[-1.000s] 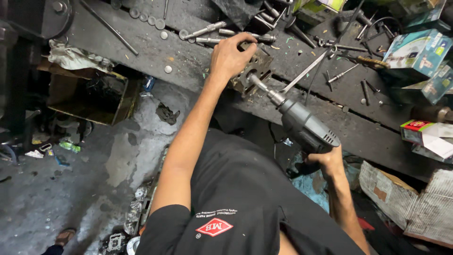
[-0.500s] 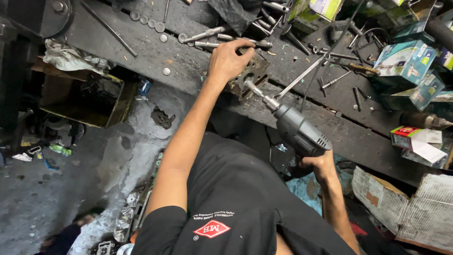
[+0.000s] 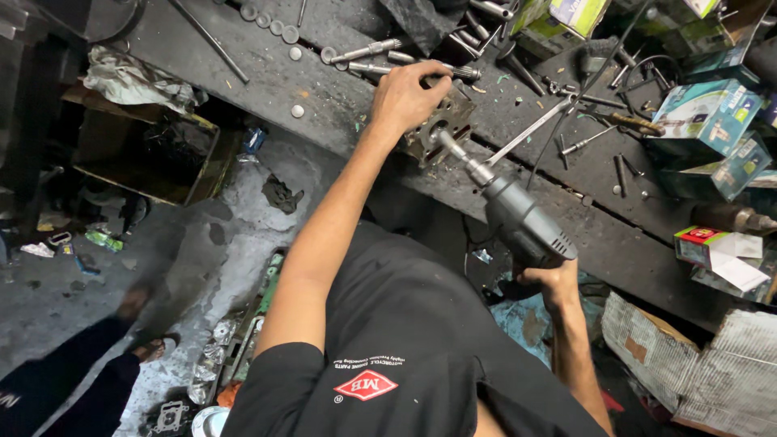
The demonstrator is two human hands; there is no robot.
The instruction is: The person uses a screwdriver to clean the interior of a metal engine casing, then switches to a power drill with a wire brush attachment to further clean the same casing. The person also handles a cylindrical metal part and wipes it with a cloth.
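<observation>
My left hand (image 3: 413, 95) clamps the metal block (image 3: 441, 129); the electric drill (image 3: 522, 218), gripped by my right hand (image 3: 550, 279), points diagonally into it.

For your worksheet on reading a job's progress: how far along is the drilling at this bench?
Done: the metal block sits at the workbench edge. In hand: left hand presses it down; right hand aims the drill, bit at its face. Left: hole depth is hidden, so completion cannot be judged.

Matt grey plastic drill (image 3: 524, 222); dull metal block (image 3: 441, 129); rough, grimy workbench (image 3: 340, 89)
</observation>
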